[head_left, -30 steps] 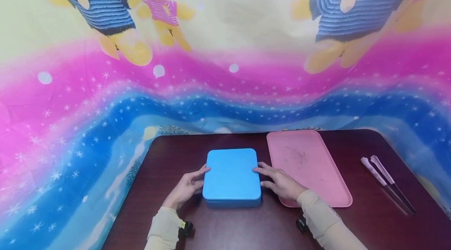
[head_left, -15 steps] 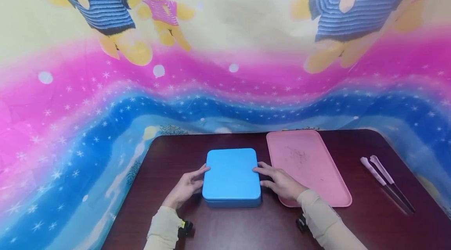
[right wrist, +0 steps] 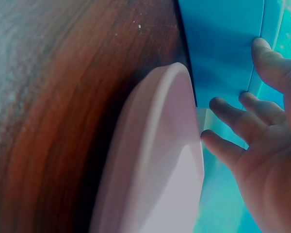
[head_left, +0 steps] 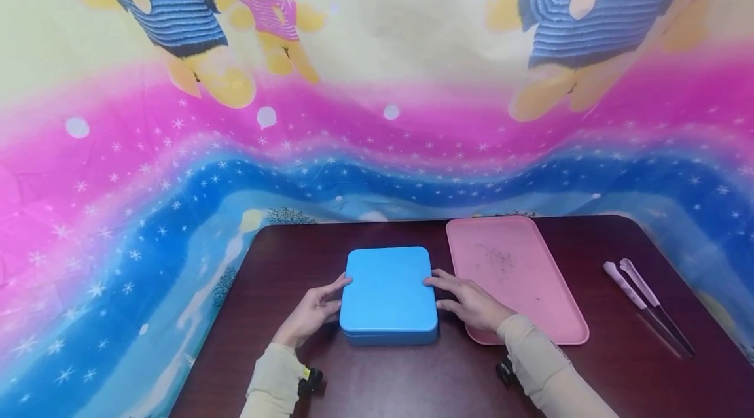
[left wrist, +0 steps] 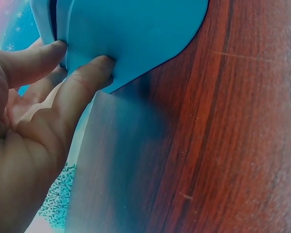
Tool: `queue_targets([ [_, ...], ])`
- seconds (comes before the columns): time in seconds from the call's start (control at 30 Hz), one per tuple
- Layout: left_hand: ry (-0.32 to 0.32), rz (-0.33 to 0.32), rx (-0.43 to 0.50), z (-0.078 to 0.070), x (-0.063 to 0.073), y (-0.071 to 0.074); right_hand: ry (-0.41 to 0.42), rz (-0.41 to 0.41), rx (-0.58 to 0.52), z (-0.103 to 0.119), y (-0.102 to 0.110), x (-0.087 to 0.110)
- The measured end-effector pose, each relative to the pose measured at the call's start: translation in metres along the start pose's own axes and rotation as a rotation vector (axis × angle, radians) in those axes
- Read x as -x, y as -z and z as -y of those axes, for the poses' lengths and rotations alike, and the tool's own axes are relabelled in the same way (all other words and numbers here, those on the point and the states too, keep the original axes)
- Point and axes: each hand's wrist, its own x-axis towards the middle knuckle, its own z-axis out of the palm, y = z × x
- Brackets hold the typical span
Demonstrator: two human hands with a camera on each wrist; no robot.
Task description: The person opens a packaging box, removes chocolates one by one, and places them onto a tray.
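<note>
Blue box point(head_left: 389, 290), L & R hands point(head_left: 309, 314) point(head_left: 473, 305) on opp. sides, fingers spread, tips touching it, palms inward

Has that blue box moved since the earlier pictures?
No, not visibly: in the head view, the blue box shows no shift in any direction against the dark table.

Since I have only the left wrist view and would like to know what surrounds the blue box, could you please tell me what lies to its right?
Observer: A pink tray lies on the table, to the right of the blue box.
Operator: Thank you; is anything touching that side of the box?
Observer: Yes, the right hand touches it.
Operator: And is there anything beyond the tray, please?
Observer: Yes, pale-handled utensils lie farther right.
</note>
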Motion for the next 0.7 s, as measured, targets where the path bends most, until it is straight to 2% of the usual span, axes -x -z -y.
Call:
queue_targets([
  [0.2,0.013,0.001,0.029,-0.0003,-0.0014,-0.0005,0.004,0.006,-0.017,-0.0037,-0.0002,-0.0006],
  [0.7,0.016,-0.002,0.005,0.0004,-0.0014,-0.0006,0.005,-0.010,-0.034,-0.0076,-0.0017,0.0016],
])
